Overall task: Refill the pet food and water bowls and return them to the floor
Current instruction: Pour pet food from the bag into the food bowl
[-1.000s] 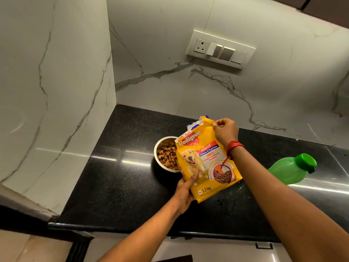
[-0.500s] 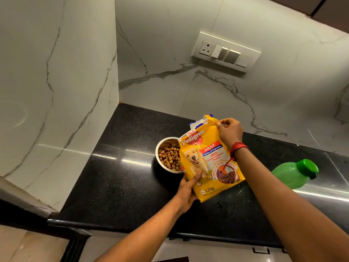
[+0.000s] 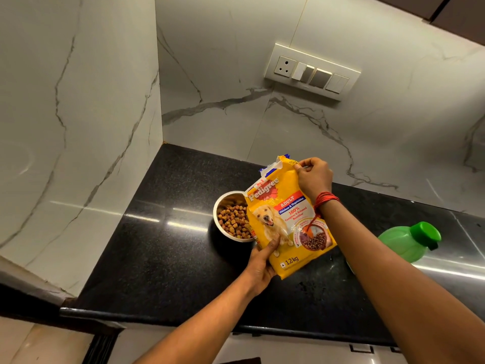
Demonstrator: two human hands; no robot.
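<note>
A yellow dog food bag [image 3: 284, 219] stands nearly upright on the black counter [image 3: 162, 248], its torn top open. My left hand [image 3: 261, 264] grips its lower left corner, thumb on the front. My right hand [image 3: 313, 177] pinches the bag's top right corner. Just behind and left of the bag sits a steel bowl [image 3: 223, 203] holding brown kibble [image 3: 232, 223]; the bag covers the bowl's right side. A green plastic bottle [image 3: 409, 241] with a green cap lies on its side on the counter to the right.
White marble walls close the counter's left and back sides. A socket and switch plate [image 3: 312, 70] is on the back wall. The counter's front edge [image 3: 183, 317] runs below my forearms, with cabinet fronts beneath it.
The bag has been tipped back a little more upright beside the bowl. Both hands keep the same grips. The view has shifted slightly.
</note>
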